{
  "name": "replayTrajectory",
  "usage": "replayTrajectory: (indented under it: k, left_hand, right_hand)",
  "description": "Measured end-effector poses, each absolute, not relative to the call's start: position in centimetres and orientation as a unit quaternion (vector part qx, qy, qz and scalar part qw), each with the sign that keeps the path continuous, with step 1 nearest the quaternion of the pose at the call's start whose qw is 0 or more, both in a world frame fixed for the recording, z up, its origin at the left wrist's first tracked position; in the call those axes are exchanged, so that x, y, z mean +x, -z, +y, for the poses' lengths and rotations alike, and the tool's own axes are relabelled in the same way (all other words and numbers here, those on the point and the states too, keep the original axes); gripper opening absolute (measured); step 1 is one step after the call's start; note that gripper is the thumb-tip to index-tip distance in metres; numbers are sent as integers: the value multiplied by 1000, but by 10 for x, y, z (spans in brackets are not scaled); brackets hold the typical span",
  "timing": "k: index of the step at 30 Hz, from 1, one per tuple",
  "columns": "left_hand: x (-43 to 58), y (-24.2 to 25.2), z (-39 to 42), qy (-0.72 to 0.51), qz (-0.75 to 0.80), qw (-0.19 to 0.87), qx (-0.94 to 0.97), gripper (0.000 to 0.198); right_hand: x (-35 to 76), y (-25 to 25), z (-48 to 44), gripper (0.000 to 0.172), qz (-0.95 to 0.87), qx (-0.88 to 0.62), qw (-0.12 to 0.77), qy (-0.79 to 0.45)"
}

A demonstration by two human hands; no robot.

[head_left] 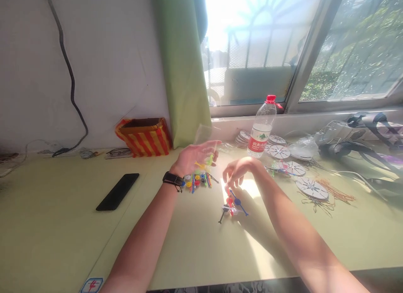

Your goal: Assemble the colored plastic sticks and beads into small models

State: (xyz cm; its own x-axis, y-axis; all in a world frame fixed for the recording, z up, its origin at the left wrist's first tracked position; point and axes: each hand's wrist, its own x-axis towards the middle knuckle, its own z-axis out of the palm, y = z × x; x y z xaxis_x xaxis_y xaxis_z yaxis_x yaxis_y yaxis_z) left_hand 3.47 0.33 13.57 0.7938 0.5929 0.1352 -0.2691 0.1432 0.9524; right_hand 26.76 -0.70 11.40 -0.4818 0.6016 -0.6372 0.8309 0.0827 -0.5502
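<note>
My left hand (195, 156), with a dark band on its wrist, holds up a clear plastic bag (206, 144). Small yellow and green plastic pieces (208, 160) show in or behind the bag. Below that hand lies a cluster of colourful small plastic pieces (197, 181) on the table. My right hand (239, 171) reaches down with bent, parted fingers; its fingertips are at the upper end of a red plastic piece (229, 201). Beside the red one lie a blue piece with a long stem (238, 202), a black one (223, 215) and a whitish one (235, 210).
A black phone (118, 191) lies at left, and a red-and-yellow striped box (145, 137) stands by the wall. A water bottle (260, 133) stands behind my right hand. Slotted white discs (311, 188), brown cords (338, 191) and black straps (346, 152) occupy the right side.
</note>
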Motion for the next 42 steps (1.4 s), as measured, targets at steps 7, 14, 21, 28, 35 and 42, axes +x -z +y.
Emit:
replayTrajectory:
  k: [7,14,21,28,35,42]
  left_hand:
    - [27,-140,4,-364,107,757,531,75]
    - [26,-132,12,-316,104,761,556,67]
    - [29,-115,22,-267,104,770,571,68]
    - [28,-105,26,-255,122,772,570,70]
    - [38,-103,20,-218,121,769,588,68]
    - [39,-103,20,-215,116,780,575,67]
  right_hand:
    - [250,-105,-4,36,734,439,192,480]
    - [281,-120,-6,30,748,423,57,509]
    - [331,-150,-18,32,774,438,-201,411]
    - [348,-173,-35,23,672,412,-567,241]
    - [302,-192,-49,24,703,347,-583,212]
    - [293,-188,-50,24,769,363,-475,226]
